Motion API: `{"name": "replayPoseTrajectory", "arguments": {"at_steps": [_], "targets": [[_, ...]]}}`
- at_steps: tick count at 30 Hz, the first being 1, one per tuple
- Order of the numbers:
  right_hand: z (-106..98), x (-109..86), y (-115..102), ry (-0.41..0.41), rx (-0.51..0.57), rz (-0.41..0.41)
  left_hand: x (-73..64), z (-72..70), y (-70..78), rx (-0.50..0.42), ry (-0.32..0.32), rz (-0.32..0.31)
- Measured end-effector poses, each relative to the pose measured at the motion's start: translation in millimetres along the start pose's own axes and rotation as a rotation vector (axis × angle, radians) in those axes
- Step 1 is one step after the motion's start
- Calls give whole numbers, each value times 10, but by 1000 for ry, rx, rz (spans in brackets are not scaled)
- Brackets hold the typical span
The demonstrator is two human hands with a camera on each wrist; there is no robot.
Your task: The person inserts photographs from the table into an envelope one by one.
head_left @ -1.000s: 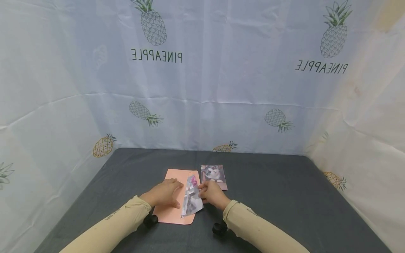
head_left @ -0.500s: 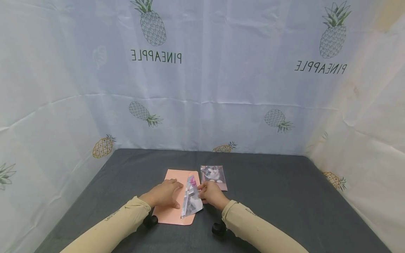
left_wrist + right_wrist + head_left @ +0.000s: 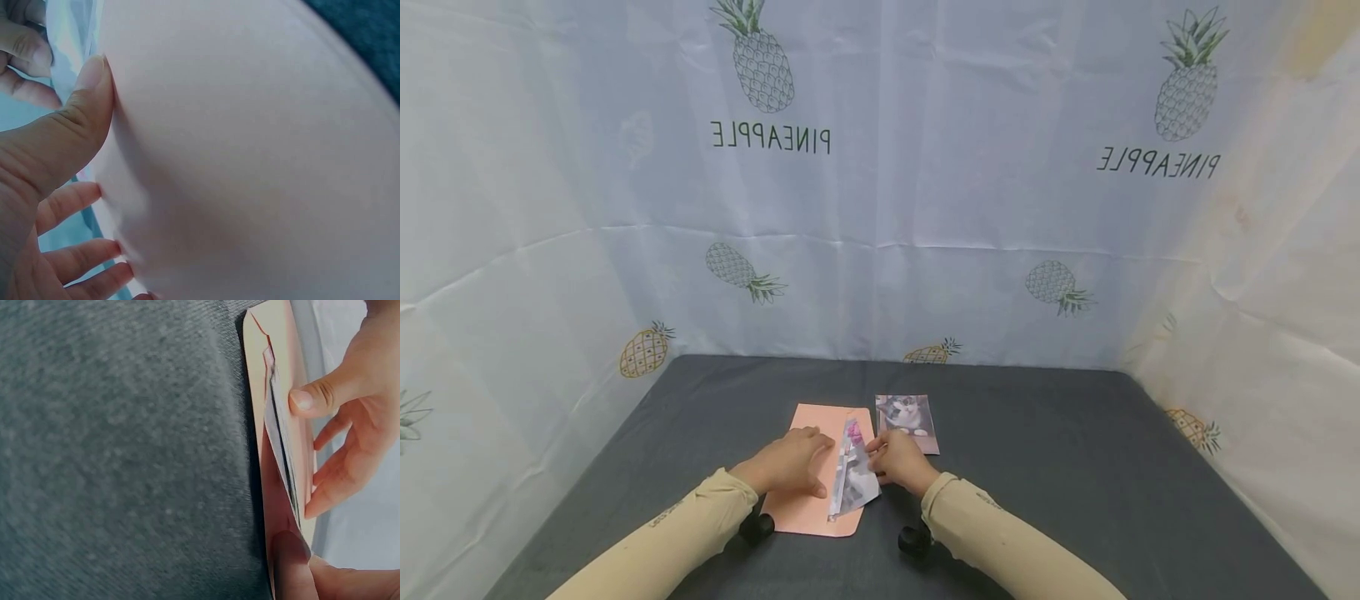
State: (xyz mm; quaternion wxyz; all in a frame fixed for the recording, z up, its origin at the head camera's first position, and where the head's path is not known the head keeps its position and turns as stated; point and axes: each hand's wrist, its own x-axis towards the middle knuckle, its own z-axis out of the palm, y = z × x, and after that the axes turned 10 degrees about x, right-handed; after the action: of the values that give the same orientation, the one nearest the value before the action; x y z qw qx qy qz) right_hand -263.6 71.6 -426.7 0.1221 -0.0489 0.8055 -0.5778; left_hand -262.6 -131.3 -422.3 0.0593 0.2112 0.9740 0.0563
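A pink envelope (image 3: pixel 805 510) lies on the dark table. My left hand (image 3: pixel 786 462) rests on it with spread fingers; in the left wrist view, its thumb and fingertips (image 3: pixel 94 72) touch the pink paper. Across the envelope's right side stands a tilted grey-and-pink photo print (image 3: pixel 857 482), its picture partly visible. My right hand (image 3: pixel 901 462) pinches the right edge of this photo print between thumb and fingers. From the right wrist view, the envelope (image 3: pixel 300 381) appears edge-on, and the right thumb (image 3: pixel 294 565) sits at the lifted sheet. How much is inside the envelope cannot be told.
Just beyond the right hand lies a flat kitten photo (image 3: pixel 906 414). The dark cloth-covered table (image 3: pixel 1037 467) extends around it. A pineapple-print curtain (image 3: pixel 887 183) encloses the back and sides.
Both hands, the envelope and the photo print hold nearly the same places; the right hand and forearm shift very slightly left. The whole view drifts down a little.
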Motion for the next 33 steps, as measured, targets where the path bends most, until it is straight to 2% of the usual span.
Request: {"name": "replayPoseTrajectory", "arguments": {"at_steps": [13, 33], "targets": [[19, -17, -35, 4, 6, -2, 0, 11, 3, -2, 0, -17], [9, -41, -33, -12, 95, 25, 6, -7, 1, -2, -18, -25]]}}
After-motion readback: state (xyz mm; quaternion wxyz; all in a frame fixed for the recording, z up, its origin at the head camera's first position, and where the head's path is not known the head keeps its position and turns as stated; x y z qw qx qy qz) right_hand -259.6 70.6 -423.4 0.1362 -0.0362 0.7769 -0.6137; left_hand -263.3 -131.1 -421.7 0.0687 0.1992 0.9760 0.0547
